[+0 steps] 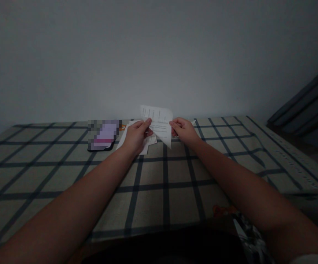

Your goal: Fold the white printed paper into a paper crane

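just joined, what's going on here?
A person is holding up a piece of printed paper between the left hand and the right hand, above a checked cloth. Its lower edge runs at a slant; the print is too small to read. More white paper lies around the left hand. Further left, a phone lies on the cloth, partly pixelated.

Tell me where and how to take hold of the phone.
Grip the phone by its two long edges, probably toward its near end, coming from above that end: it lies flat, screen up, with white papers just to its right.
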